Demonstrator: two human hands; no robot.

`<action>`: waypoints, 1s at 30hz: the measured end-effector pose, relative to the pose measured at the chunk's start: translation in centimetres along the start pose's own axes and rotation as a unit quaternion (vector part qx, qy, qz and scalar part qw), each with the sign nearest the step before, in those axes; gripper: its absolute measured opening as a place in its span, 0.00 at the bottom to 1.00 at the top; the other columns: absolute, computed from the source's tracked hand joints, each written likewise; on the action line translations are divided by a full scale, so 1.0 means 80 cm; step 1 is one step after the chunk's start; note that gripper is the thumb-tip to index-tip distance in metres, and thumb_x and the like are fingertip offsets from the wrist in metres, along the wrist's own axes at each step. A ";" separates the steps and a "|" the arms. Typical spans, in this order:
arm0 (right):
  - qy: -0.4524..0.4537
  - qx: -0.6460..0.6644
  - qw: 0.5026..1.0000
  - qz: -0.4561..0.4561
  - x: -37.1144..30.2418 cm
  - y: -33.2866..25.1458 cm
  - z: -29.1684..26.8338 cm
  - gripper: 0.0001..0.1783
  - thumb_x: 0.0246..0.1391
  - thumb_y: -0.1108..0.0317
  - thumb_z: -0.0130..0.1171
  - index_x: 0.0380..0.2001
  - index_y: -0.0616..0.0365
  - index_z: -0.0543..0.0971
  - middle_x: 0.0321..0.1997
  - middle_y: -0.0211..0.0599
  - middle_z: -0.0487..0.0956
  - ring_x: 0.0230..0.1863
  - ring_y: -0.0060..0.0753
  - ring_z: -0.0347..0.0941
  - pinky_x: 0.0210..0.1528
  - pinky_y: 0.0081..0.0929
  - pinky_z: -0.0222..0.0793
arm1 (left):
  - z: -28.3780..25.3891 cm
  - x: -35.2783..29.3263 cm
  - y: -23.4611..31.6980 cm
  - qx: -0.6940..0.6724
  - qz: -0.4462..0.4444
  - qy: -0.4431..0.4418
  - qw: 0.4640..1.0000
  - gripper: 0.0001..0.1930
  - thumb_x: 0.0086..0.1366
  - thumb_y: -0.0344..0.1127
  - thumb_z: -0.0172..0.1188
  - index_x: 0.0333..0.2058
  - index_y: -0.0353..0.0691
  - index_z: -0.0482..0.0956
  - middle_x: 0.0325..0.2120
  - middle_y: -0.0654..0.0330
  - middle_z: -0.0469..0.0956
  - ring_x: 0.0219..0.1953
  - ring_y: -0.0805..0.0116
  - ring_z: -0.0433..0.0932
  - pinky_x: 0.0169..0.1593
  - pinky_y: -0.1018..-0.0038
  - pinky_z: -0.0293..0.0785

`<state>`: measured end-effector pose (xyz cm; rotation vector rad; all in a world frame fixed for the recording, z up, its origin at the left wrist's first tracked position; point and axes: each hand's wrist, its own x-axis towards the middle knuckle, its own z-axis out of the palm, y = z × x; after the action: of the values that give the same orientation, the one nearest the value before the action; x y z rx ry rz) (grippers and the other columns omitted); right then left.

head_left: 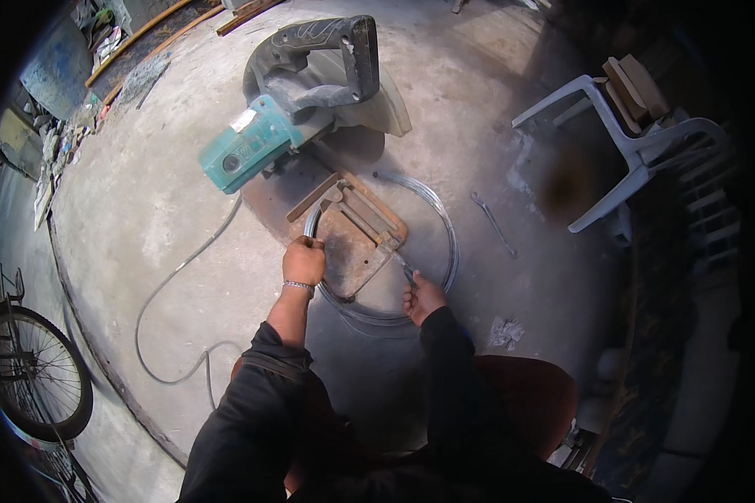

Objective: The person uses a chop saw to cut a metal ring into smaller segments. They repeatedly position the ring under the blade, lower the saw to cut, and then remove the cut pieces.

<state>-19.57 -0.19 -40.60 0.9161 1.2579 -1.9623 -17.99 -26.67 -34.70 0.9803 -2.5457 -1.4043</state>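
A loop of silvery wire [450,220] lies around the rusty metal base [344,272] of a chop saw. My left hand [304,261], with a bracelet at the wrist, is closed on the left side of the wire coil. On the other side, my right hand [425,298] is closed around a thin dark piece in line with the screw of the saw's vise [362,214]; whether it is the vise handle I cannot tell. Beyond my hands stands the saw's teal motor [250,149], with a black handle [361,59] and a guarded disc.
A grey cable [161,293] winds across the concrete floor from the saw. To the right lie a wrench [495,225] and crumpled paper [505,333]. A white plastic chair [600,109] lies at the right, and a bicycle wheel [40,373] stands at the left.
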 end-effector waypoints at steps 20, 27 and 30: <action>0.046 -0.180 0.981 -0.048 0.046 0.053 0.008 0.10 0.63 0.59 0.58 0.39 0.54 0.75 0.20 0.25 0.68 0.16 0.20 0.62 0.14 0.23 0.59 | 0.119 -0.054 -0.150 0.042 -0.178 0.032 0.983 0.25 0.64 0.52 0.60 0.33 0.27 0.80 0.31 0.36 0.80 0.38 0.39 0.80 0.43 0.56 0.73; 0.107 -0.221 0.964 -0.103 0.130 0.056 -0.023 0.11 0.64 0.60 0.57 0.43 0.55 0.76 0.20 0.25 0.69 0.16 0.20 0.63 0.14 0.22 0.60 | 0.110 -0.059 -0.153 0.012 -0.168 0.025 0.985 0.27 0.63 0.55 0.60 0.30 0.29 0.80 0.27 0.36 0.79 0.34 0.37 0.79 0.40 0.54 0.73; 0.117 -0.114 0.980 -0.117 0.147 0.006 -0.027 0.08 0.63 0.64 0.58 0.40 0.56 0.76 0.19 0.26 0.69 0.15 0.20 0.63 0.14 0.24 0.59 | 0.111 -0.059 -0.161 0.000 -0.155 0.051 0.987 0.25 0.63 0.53 0.62 0.30 0.29 0.80 0.25 0.39 0.79 0.30 0.43 0.80 0.37 0.57 0.73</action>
<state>-25.30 0.02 -51.07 0.9372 1.7561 -1.8713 -10.97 -22.36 -48.85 1.4608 -2.3980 -1.3774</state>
